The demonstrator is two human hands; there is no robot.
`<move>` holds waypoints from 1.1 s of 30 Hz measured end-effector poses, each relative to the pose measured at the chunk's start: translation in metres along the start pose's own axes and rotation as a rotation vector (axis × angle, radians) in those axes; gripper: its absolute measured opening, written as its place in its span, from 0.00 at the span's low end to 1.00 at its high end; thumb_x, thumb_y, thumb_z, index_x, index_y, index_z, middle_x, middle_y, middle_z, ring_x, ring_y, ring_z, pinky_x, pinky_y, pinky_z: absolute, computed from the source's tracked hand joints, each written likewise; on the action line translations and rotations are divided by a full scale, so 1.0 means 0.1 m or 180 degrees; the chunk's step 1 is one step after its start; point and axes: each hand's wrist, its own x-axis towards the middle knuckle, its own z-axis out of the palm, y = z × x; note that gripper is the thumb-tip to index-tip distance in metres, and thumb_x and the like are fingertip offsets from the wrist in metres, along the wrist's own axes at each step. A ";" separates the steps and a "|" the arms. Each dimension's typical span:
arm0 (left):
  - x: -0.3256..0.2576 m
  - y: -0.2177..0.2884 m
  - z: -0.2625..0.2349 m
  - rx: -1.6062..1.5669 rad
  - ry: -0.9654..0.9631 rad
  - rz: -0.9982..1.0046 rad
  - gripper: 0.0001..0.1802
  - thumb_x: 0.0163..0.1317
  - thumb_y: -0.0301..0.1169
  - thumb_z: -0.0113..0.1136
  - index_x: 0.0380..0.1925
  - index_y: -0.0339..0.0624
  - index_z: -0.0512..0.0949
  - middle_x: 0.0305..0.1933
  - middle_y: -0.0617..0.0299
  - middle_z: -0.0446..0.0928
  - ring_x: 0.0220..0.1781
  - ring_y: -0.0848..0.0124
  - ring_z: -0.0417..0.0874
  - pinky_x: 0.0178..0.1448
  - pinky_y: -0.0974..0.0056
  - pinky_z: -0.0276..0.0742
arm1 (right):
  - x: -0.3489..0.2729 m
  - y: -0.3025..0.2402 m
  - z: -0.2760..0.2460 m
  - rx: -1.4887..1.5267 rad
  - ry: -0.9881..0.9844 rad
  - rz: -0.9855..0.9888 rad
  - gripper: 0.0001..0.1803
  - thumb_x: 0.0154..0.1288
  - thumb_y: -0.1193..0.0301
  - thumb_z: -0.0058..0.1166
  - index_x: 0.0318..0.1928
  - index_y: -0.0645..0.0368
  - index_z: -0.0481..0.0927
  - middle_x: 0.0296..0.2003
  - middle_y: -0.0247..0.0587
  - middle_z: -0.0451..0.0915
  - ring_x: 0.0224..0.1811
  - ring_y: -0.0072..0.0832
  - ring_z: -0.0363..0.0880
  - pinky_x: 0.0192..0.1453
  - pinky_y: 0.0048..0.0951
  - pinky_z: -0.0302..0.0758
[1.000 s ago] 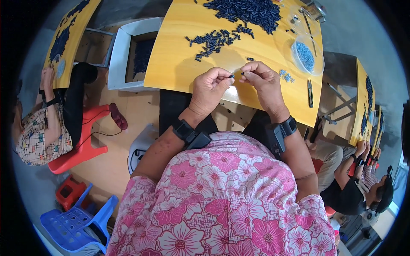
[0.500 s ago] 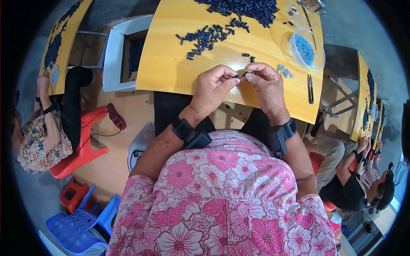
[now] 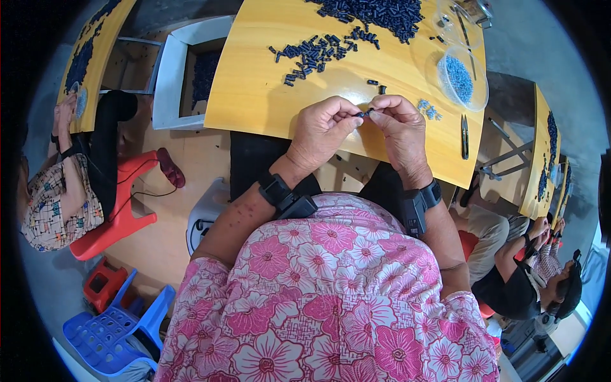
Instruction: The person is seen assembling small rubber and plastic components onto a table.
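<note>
My left hand [image 3: 322, 132] is pinched on a small black cylindrical piece [image 3: 360, 115] over the near part of the yellow table [image 3: 245, 95]. My right hand [image 3: 402, 132] faces it, thumb and forefinger closed at the other end of the same spot. What the right fingertips hold is too small and covered to name. The fingertips of both hands nearly meet. Just beyond them lie two loose black pieces [image 3: 382, 90]. To the right of my right hand is a little group of pale blue parts [image 3: 430, 110].
A big heap of black pieces [image 3: 382, 14] and a smaller scatter [image 3: 317, 53] lie farther back. At right stand a clear tub of blue parts [image 3: 458, 79] and dark thread snips [image 3: 465, 137]. A white box [image 3: 172, 86] is left of the table. People sit at tables on both sides.
My hands have come slightly closer together, bringing the black piece up against the right fingertips. The whole view has shifted a little; the loose pieces stay where they were on the table.
</note>
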 end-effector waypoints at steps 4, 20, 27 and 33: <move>0.00 -0.01 -0.01 -0.0025 -0.0006 0.0039 0.05 0.60 0.18 0.59 0.36 0.33 0.77 0.34 0.66 0.78 0.36 0.82 0.76 0.44 0.75 0.75 | -0.01 -0.01 0.02 -0.0033 -0.0031 -0.0074 0.07 0.58 0.84 0.56 0.37 0.62 0.79 0.35 0.37 0.82 0.36 0.21 0.80 0.43 0.23 0.78; 0.00 -0.02 0.00 0.0058 0.0036 -0.0034 0.04 0.59 0.19 0.60 0.35 0.34 0.77 0.33 0.66 0.78 0.35 0.83 0.76 0.42 0.76 0.75 | 0.01 0.04 0.01 -0.0255 -0.0057 -0.0308 0.05 0.58 0.84 0.54 0.33 0.62 0.79 0.35 0.34 0.81 0.36 0.20 0.78 0.44 0.23 0.76; 0.02 -0.06 0.00 0.0111 0.0198 0.0086 0.05 0.58 0.25 0.64 0.32 0.35 0.78 0.28 0.64 0.80 0.30 0.81 0.79 0.37 0.74 0.77 | 0.03 0.05 0.04 -0.0291 -0.0074 -0.0444 0.06 0.59 0.85 0.53 0.33 0.62 0.79 0.35 0.33 0.81 0.36 0.18 0.77 0.43 0.22 0.75; 0.02 -0.08 -0.01 0.0064 0.0214 0.0091 0.06 0.57 0.25 0.64 0.33 0.35 0.78 0.28 0.64 0.80 0.30 0.81 0.79 0.37 0.73 0.77 | 0.02 0.05 0.07 -0.0207 0.0001 -0.0412 0.05 0.58 0.85 0.54 0.33 0.62 0.78 0.35 0.34 0.81 0.35 0.18 0.76 0.41 0.21 0.75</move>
